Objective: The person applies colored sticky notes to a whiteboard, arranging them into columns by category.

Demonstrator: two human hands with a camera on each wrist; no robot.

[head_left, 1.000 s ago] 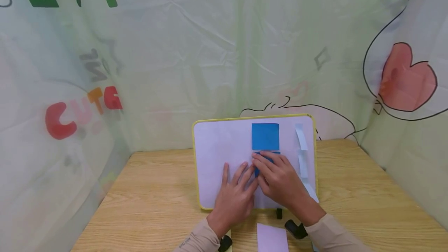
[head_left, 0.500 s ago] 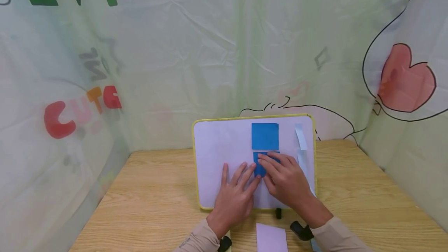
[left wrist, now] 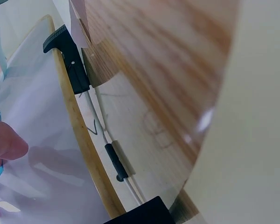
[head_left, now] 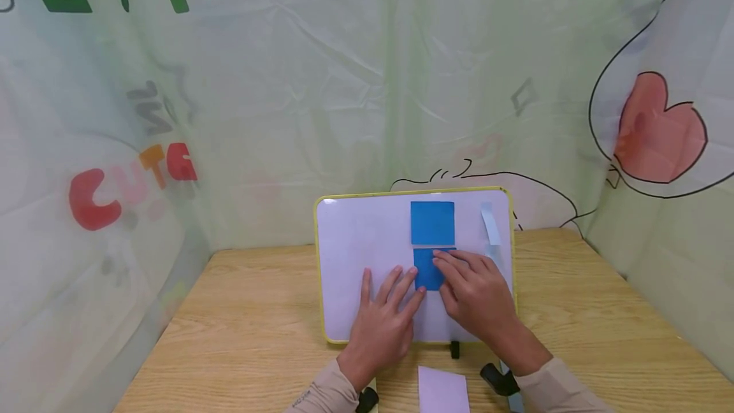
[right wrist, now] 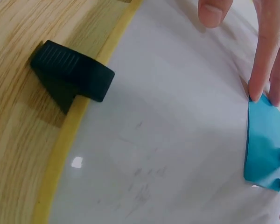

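Observation:
A yellow-framed whiteboard (head_left: 355, 234) leans upright on the table. On it are two blue paper squares, an upper square (head_left: 432, 223) and a lower square (head_left: 424, 273) right beneath. My left hand (head_left: 381, 324) rests on the board with spread fingers, its index fingertip and thumb touching the lower square's left edge. Fingertips of my right hand (head_left: 478, 292) press on that square's upper right part and cover some of it. In the right wrist view, straight fingers touch one end of the blue square (right wrist: 266, 144), with left fingertips at its other side.
Light blue strips (head_left: 490, 225) hang along the board's right side, partly behind my right hand. A light purple paper (head_left: 443, 391) lies in front of the board. Black stand feet (head_left: 499, 380) stick out at the front. The wooden table (head_left: 258, 311) meets a printed curtain (head_left: 287, 113) behind.
My right hand has slid to the right across the lower blue square, so more of its left part shows. The left hand stays where it was.

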